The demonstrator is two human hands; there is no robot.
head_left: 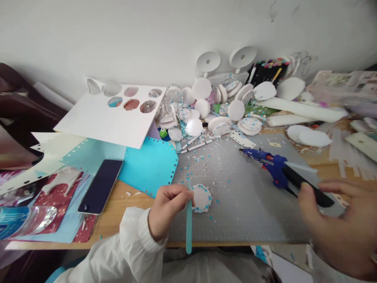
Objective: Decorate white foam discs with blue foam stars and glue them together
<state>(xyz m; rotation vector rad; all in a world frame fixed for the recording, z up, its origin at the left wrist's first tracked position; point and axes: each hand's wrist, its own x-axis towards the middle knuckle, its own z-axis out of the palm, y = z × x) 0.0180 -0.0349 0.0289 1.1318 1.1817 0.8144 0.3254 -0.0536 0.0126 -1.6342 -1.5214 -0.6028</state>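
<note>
Stick [189, 232] is pinched by the nearly closed left hand [167, 207], white disc [202, 199] at its three o'clock, while the glue gun [273, 163] at two is bracketed by the half-open right hand [343, 222], grip unclear.

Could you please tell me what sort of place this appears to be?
It looks like a craft worktable, perhaps at home or in a small studio. A glue gun, a gray gridded cutting mat and a white sheet with shapes cut out of it suggest this.
</note>
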